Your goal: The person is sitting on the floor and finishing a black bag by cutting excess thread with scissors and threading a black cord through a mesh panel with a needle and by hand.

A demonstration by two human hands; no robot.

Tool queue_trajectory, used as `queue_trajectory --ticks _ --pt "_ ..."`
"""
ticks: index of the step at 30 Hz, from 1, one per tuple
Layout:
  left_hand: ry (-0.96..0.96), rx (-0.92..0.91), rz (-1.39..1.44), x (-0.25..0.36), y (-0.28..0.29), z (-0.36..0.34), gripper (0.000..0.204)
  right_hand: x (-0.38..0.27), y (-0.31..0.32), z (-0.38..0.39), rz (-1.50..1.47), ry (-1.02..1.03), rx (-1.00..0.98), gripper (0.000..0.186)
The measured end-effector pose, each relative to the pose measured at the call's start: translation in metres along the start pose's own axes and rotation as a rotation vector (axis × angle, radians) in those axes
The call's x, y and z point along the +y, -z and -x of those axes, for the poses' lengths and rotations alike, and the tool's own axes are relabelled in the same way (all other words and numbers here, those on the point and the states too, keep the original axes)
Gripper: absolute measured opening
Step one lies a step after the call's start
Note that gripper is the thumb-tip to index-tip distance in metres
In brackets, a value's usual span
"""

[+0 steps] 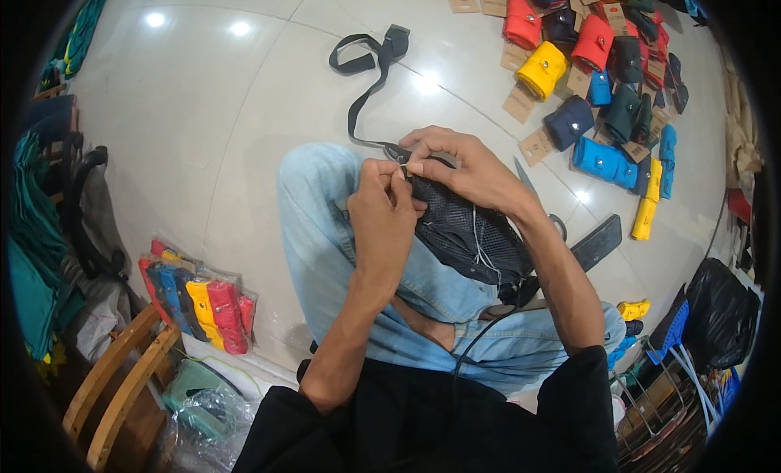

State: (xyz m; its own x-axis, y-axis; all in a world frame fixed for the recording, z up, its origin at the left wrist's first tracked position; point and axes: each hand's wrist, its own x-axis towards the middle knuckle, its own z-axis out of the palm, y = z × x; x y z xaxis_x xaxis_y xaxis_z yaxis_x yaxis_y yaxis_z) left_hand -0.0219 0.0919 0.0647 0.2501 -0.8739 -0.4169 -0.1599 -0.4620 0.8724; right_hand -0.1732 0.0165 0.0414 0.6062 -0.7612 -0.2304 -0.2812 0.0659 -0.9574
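Note:
A black mesh bag [460,233] lies across my lap, over the light blue jeans. From its far end a black strap [355,107] runs out over the floor to a black buckle [396,42]. My left hand [382,200] is closed in a pinch at that end, on something small and pale that I cannot make out. Against it, my right hand [464,168] pinches the edge of the bag between thumb and fingers, its palm over the mesh. Thin white cords [482,249] hang loose over the bag's side. The fingertips nearly meet.
Scissors [557,226] lie partly behind my right forearm, beside a dark phone-like slab [598,243]. Rolled pouches in several colours, such as a yellow pouch [542,69], cover the floor at far right. Bagged pouches [207,302] and a wooden chair [130,383] stand at left.

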Motion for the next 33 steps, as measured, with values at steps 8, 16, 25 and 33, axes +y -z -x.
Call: queue_trajectory --ticks 8,16,25,33 --pt "0.009 -0.123 -0.394 -0.005 0.006 -0.013 0.018 -0.033 -0.006 -0.007 -0.006 -0.091 0.099 0.016" --pt "0.18 -0.193 -0.185 0.012 -0.001 -0.019 0.028 -0.024 -0.002 -0.001 0.323 -0.036 0.148 0.016" --pt "-0.416 0.126 -0.357 -0.031 -0.032 -0.034 0.028 -0.027 0.015 0.015 0.404 -0.002 0.236 0.014" --pt "-0.419 -0.037 -0.451 -0.015 -0.036 -0.035 0.036 -0.024 0.029 0.019 0.304 -0.147 0.269 0.017"
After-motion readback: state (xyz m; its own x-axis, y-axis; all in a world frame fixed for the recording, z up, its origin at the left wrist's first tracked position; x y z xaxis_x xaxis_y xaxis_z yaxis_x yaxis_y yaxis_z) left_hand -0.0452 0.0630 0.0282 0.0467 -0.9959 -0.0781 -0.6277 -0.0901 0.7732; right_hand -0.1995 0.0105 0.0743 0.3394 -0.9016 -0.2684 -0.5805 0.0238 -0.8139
